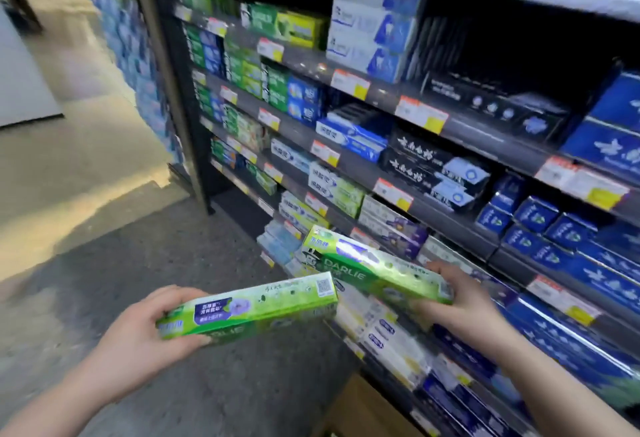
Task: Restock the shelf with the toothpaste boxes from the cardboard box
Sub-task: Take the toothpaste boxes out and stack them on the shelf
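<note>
Head view shows my left hand [138, 329] and right hand [460, 308] each clamped on a light, stiff, crushable green toothpaste box [252, 308], fingers gripping one end, shelf [512, 249] just beyond.

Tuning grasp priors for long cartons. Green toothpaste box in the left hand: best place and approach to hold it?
Grip the green toothpaste box near one end, across its narrow faces, as the left hand does now: thumb on top, fingers beneath, coming from the near end. It is long, slim and roughly level, so an end hold probably leaves the far end free to slide into the shelf.
</note>
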{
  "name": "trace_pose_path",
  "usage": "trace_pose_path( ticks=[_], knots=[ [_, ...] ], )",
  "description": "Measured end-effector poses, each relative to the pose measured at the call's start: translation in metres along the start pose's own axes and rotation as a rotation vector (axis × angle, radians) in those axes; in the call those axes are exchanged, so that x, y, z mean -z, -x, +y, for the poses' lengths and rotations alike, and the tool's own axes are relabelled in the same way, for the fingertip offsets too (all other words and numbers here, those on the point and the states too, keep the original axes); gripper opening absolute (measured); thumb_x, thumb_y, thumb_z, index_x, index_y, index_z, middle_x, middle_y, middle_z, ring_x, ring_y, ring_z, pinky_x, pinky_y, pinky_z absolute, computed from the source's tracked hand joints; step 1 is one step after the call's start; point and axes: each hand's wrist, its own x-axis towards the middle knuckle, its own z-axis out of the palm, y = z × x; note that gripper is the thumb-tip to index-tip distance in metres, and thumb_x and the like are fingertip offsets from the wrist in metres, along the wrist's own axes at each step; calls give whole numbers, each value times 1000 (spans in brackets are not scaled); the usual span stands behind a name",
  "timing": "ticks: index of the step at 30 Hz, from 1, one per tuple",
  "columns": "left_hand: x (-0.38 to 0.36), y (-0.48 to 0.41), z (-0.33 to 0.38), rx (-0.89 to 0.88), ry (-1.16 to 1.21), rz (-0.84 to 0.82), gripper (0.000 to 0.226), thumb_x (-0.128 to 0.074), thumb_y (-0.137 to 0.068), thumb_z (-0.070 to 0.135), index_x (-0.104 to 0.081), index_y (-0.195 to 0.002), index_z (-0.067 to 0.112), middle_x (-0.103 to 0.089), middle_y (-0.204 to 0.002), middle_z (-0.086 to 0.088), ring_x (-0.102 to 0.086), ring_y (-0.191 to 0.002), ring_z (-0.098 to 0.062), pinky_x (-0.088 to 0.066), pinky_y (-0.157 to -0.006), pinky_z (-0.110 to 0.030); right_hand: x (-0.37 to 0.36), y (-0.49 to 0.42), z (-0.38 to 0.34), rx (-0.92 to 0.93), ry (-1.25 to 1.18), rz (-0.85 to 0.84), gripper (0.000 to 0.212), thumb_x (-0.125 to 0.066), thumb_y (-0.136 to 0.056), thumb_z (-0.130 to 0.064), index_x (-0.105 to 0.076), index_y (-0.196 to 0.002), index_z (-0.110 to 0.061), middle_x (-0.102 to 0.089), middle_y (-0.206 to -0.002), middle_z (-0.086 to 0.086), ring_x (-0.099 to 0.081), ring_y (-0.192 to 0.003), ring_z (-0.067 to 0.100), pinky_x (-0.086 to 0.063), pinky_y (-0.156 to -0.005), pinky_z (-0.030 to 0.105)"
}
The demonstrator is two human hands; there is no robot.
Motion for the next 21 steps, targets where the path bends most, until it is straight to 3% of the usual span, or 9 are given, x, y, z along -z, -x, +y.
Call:
trace_pose_path(
  ticks=[4, 8, 12, 15, 17, 21],
  knots=[
    [75, -10, -21, 45, -2, 67, 48, -69, -39, 51, -63, -87, 50, -62, -99, 19, -61, -83, -5, -46, -75, -23, -13, -30, -78, 94, 57, 27, 44, -74, -71, -22, -51, -108, -30, -63, -94, -7, -59, -64, 3, -44, -54, 18],
    [154, -35, -59, 76, 33, 140, 50, -67, -38, 54, -60, -88, 54, -60, -99, 24, -59, -85, -2, -44, -76, -20, -53, -73, -165, 183, 68, 43, 41, -74, -71, -19, -54, -107, -24, -62, -99, -5, -58, -77, 7, -41, -63, 20],
    [243, -64, -104, 161, 90, 186, 55, -66, -37, 53, -60, -91, 51, -63, -95, 25, -60, -83, 1, -47, -76, -23, -111, -120, -255, 234, 47, 76, 42, -73, -75, -18, -49, -110, -25, -49, -112, -6, -43, -104, 11, -30, -83, 26],
    [301, -91, -129, 219, 145, 224, 55, -67, -34, 50, -65, -87, 37, -69, -89, 10, -63, -85, -5, -47, -73, -17, -148, -145, -309, 247, 50, 102, 41, -74, -73, -23, -52, -108, -23, -53, -110, -3, -45, -105, 14, -32, -81, 30],
    [329, -111, -138, 208, 139, 239, 55, -65, -34, 50, -61, -87, 38, -67, -94, 11, -63, -86, -6, -47, -72, -16, -163, -159, -337, 227, 53, 92, 43, -73, -74, -26, -52, -111, -23, -54, -108, -1, -45, -101, 15, -33, -79, 30],
    [364, -154, -151, 197, 171, 257, 38, -78, -52, 30, -63, -86, 35, -68, -86, 9, -59, -62, 4, -48, -63, -18, -177, -194, -380, 239, 29, 92, 44, -74, -73, -26, -51, -111, -25, -52, -109, -3, -44, -101, 15, -34, -83, 33]
  ],
)
